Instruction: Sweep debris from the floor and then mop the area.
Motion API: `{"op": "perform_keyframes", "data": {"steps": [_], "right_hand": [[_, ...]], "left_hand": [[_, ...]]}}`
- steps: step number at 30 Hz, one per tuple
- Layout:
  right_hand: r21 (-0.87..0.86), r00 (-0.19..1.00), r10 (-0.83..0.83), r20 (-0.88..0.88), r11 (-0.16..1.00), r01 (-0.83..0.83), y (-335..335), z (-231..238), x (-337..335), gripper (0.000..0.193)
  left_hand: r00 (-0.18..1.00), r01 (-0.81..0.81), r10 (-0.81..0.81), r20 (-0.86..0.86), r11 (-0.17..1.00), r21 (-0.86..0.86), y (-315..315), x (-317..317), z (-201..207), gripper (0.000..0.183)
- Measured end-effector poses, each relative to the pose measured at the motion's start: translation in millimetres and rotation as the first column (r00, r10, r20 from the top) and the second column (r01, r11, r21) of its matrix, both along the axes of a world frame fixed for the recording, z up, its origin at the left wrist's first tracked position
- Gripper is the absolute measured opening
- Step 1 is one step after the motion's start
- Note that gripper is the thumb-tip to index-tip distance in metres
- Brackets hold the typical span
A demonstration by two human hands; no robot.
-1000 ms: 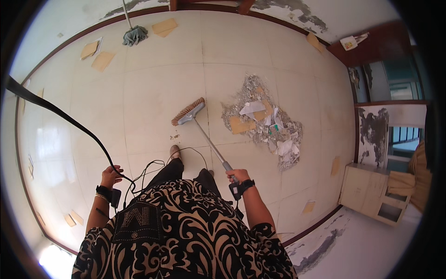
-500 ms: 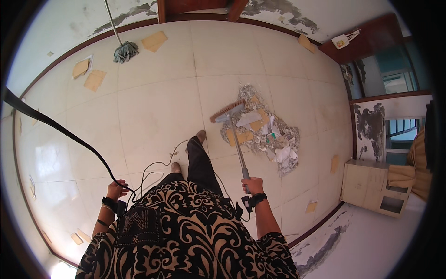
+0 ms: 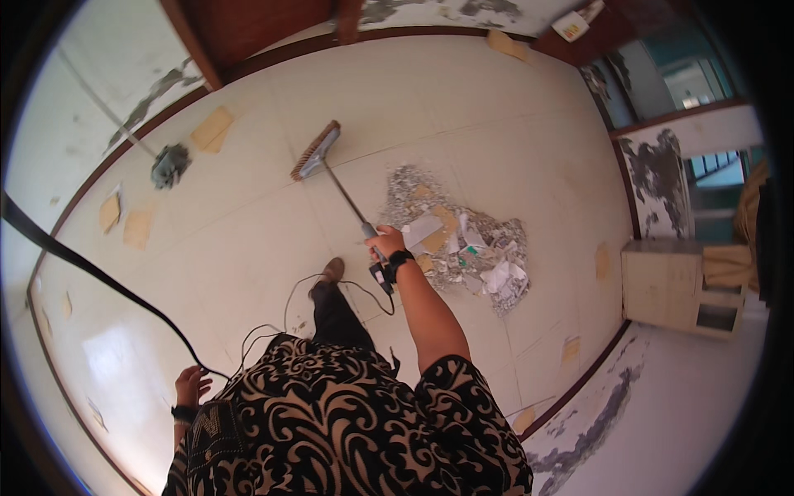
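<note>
My right hand [image 3: 385, 242] is closed around the grey grip of a long-handled push broom [image 3: 315, 152], arm stretched forward. The broom's brown bristles are at the floor, up and left of a debris pile [image 3: 463, 244], apart from it. Grey crumbs, torn paper, pieces of tan cardboard and a small green scrap make up that pile. My left hand [image 3: 192, 385] hangs by my left side with loosely bent fingers apart, holding nothing. A black cable [image 3: 107, 285] runs down close beside it.
A grey mop [image 3: 171, 165] leans against the far left wall. Cardboard pieces [image 3: 212, 129] lie along the walls. At right stands a cream cabinet [image 3: 662, 285] with cloth on it. Thin cables [image 3: 288, 307] loop near my shoe [image 3: 333, 269]. Wall paint is peeling.
My right hand has pushed forward and left, carrying the broom head off the pile's edge to the upper left. My view has turned, and my left hand remains low at my side.
</note>
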State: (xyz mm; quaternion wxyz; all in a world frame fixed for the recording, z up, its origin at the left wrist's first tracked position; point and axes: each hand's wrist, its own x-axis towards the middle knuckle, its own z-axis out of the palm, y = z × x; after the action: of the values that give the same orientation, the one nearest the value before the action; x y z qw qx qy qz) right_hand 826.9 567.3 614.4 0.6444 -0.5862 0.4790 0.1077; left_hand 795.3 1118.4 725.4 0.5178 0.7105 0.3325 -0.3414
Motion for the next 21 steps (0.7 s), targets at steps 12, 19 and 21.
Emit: {"op": "perform_keyframes", "data": {"steps": [12, 19, 21], "right_hand": [[0.245, 0.962, -0.198, -0.186, 0.939, 0.241, -130.1, -25.2, -150.0, 0.028], [0.017, 0.797, -0.508, -0.328, 0.84, 0.543, -92.7, 67.6, -178.5, 0.033], [-0.026, 0.791, -0.5, -0.352, 0.85, 0.526, -87.8, 95.2, -153.1, 0.032]], "left_hand": [[0.971, 0.211, -0.215, -0.102, 0.976, -0.054, -119.0, 146.9, -8.4, 0.021], [0.864, 0.496, -0.499, -0.071, 0.867, -0.052, -204.6, 268.6, -29.4, 0.021], [0.826, 0.557, -0.559, -0.079, 0.829, -0.044, -237.0, 303.8, -37.6, 0.019]]}}
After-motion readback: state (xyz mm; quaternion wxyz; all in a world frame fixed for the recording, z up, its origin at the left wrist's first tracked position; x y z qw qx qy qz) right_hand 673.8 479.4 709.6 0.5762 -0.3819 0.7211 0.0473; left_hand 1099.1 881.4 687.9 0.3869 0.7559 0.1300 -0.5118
